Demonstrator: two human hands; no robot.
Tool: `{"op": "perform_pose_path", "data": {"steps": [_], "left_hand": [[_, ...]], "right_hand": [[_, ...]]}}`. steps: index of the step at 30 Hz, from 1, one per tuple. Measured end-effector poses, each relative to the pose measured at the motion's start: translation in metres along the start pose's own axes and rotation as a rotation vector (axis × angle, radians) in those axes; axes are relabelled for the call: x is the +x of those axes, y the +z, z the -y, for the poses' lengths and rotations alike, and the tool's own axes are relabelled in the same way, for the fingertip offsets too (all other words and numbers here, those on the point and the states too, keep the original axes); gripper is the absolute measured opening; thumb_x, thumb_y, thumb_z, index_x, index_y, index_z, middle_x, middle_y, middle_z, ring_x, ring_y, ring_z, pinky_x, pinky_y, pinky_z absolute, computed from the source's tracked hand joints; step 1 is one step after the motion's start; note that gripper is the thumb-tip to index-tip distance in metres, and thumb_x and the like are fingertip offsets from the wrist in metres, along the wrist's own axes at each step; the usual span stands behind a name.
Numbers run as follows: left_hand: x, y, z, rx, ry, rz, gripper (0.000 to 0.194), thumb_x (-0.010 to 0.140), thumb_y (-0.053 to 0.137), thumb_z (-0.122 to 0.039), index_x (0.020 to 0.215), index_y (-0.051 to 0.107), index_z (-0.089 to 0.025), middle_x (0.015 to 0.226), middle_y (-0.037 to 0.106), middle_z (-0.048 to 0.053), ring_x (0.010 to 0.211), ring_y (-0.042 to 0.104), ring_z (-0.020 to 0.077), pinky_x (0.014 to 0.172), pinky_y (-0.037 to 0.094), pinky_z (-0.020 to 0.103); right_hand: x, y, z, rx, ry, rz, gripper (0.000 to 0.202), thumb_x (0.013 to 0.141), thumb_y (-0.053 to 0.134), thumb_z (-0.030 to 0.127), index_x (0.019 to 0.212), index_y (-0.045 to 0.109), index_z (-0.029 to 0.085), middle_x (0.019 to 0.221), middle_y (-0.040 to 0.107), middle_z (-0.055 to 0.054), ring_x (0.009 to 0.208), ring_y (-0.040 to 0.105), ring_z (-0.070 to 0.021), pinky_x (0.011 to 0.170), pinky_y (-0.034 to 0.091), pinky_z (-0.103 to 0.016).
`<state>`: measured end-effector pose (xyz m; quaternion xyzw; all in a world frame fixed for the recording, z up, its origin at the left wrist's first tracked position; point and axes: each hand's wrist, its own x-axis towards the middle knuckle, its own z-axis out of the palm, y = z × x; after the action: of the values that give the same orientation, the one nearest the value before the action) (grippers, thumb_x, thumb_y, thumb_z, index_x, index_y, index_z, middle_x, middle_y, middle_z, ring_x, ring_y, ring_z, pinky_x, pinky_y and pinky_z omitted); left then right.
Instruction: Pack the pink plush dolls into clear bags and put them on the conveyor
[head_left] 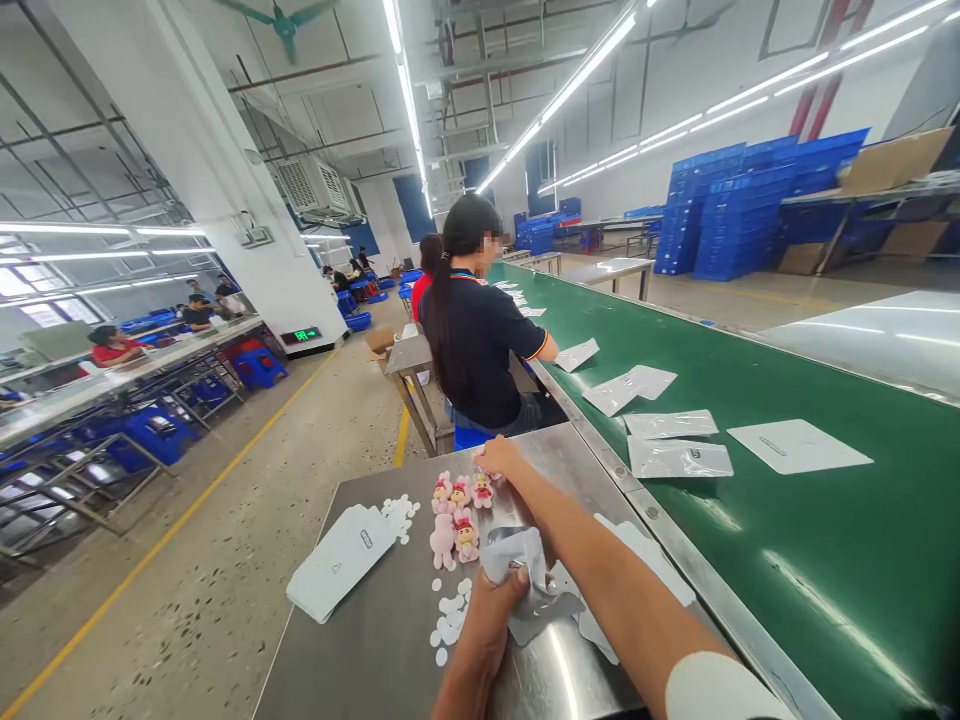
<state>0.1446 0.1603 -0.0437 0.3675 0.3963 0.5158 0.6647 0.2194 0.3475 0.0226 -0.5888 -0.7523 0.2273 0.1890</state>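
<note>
My left hand [491, 615] is closed around a silvery-white foil pouch [516, 552], whose mouth gapes toward the figurines. Beyond it, my right hand [501, 457] reaches across the metal table, its fingers pinched at the far end of the group, on a pink figurine mostly hidden by them. Several small pink figurines [465, 535] with red headpieces lie close together just left of the pouch. More white pouches [645, 555] lie partly beneath my right forearm. Small white discs [450, 612] are scattered beside my left hand.
A stack of white cards [341, 560] lies at the table's left, with more white discs [401, 515] behind. Along the right runs a green conveyor belt [750, 540] carrying several flat pouches [679, 458]. A co-worker in a dark shirt [480, 340] sits just beyond the table [360, 650].
</note>
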Motion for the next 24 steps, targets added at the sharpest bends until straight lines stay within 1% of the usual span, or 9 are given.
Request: {"op": "perform_pose_path", "data": {"steps": [3, 5, 8, 12, 14, 17, 20, 22, 24], "left_hand": [[0.006, 0.003, -0.005, 0.073, 0.025, 0.009, 0.044, 0.055, 0.076, -0.046, 0.079, 0.066, -0.010, 0.063, 0.067, 0.006, 0.060, 0.060, 0.0184, 0.062, 0.045, 0.029], [0.010, 0.007, -0.008, 0.152, 0.050, -0.007, 0.043, 0.056, 0.076, -0.045, 0.079, 0.066, -0.011, 0.067, 0.067, 0.006, 0.063, 0.059, 0.0177, 0.063, 0.044, 0.029], [0.013, 0.019, -0.008, 0.275, 0.062, -0.011, 0.041, 0.056, 0.076, -0.045, 0.076, 0.067, -0.010, 0.066, 0.065, 0.004, 0.064, 0.057, 0.0178, 0.064, 0.043, 0.030], [0.008, 0.042, -0.006, 0.301, 0.087, 0.062, 0.040, 0.058, 0.075, -0.044, 0.076, 0.068, -0.010, 0.066, 0.065, 0.004, 0.063, 0.056, 0.0170, 0.063, 0.043, 0.029], [0.003, 0.055, -0.005, 0.282, 0.084, 0.137, 0.041, 0.059, 0.073, -0.045, 0.080, 0.068, -0.010, 0.069, 0.066, 0.005, 0.065, 0.057, 0.0173, 0.064, 0.044, 0.028], [-0.008, 0.073, -0.005, 0.255, 0.038, 0.245, 0.044, 0.061, 0.073, -0.045, 0.087, 0.067, -0.010, 0.074, 0.067, 0.005, 0.068, 0.058, 0.0180, 0.064, 0.044, 0.027], [-0.021, 0.090, -0.005, 0.211, 0.018, 0.337, 0.045, 0.064, 0.071, -0.041, 0.098, 0.065, -0.011, 0.086, 0.068, 0.007, 0.078, 0.059, 0.0205, 0.070, 0.045, 0.028], [-0.030, 0.100, -0.006, 0.187, 0.055, 0.390, 0.047, 0.064, 0.072, -0.038, 0.104, 0.064, -0.013, 0.093, 0.067, 0.007, 0.085, 0.059, 0.0223, 0.075, 0.044, 0.029], [-0.037, 0.106, -0.004, 0.202, 0.087, 0.425, 0.048, 0.061, 0.074, -0.036, 0.103, 0.064, -0.014, 0.093, 0.067, 0.007, 0.084, 0.058, 0.0221, 0.076, 0.044, 0.030]], "right_hand": [[-0.002, -0.003, -0.006, 0.116, 0.055, -0.010, 0.020, 0.077, 0.062, 0.034, 0.082, 0.057, 0.016, 0.082, 0.062, -0.006, 0.077, 0.059, -0.0185, 0.067, 0.046, -0.031], [-0.019, -0.014, -0.012, 0.189, 0.075, -0.055, 0.023, 0.077, 0.061, 0.037, 0.086, 0.053, 0.017, 0.080, 0.062, -0.005, 0.074, 0.060, -0.0184, 0.063, 0.045, -0.028], [-0.066, -0.036, -0.020, 0.424, 0.017, -0.144, 0.031, 0.082, 0.052, 0.046, 0.098, 0.044, 0.020, 0.083, 0.061, -0.002, 0.070, 0.060, -0.0138, 0.059, 0.046, -0.024], [-0.148, -0.058, -0.025, 0.857, -0.118, -0.225, 0.034, 0.074, 0.061, 0.044, 0.091, 0.041, 0.021, 0.079, 0.056, 0.002, 0.062, 0.059, -0.0125, 0.055, 0.047, -0.025], [-0.185, -0.066, -0.028, 0.846, -0.095, -0.283, 0.033, 0.072, 0.065, 0.041, 0.087, 0.043, 0.021, 0.078, 0.055, 0.003, 0.065, 0.059, -0.0128, 0.059, 0.047, -0.026], [-0.229, -0.079, -0.036, 0.647, -0.030, -0.386, 0.025, 0.071, 0.066, 0.036, 0.083, 0.049, 0.021, 0.076, 0.058, 0.003, 0.072, 0.058, -0.0136, 0.066, 0.045, -0.026], [-0.262, -0.094, -0.044, 0.480, -0.017, -0.447, 0.020, 0.071, 0.066, 0.033, 0.082, 0.054, 0.020, 0.078, 0.060, 0.002, 0.075, 0.057, -0.0145, 0.070, 0.043, -0.028], [-0.283, -0.103, -0.051, 0.429, -0.046, -0.470, 0.020, 0.071, 0.066, 0.033, 0.083, 0.056, 0.020, 0.081, 0.061, 0.000, 0.078, 0.057, -0.0158, 0.073, 0.043, -0.029], [-0.300, -0.109, -0.061, 0.405, -0.086, -0.492, 0.022, 0.072, 0.066, 0.035, 0.085, 0.058, 0.020, 0.087, 0.063, -0.002, 0.082, 0.058, -0.0174, 0.075, 0.044, -0.029]]}}
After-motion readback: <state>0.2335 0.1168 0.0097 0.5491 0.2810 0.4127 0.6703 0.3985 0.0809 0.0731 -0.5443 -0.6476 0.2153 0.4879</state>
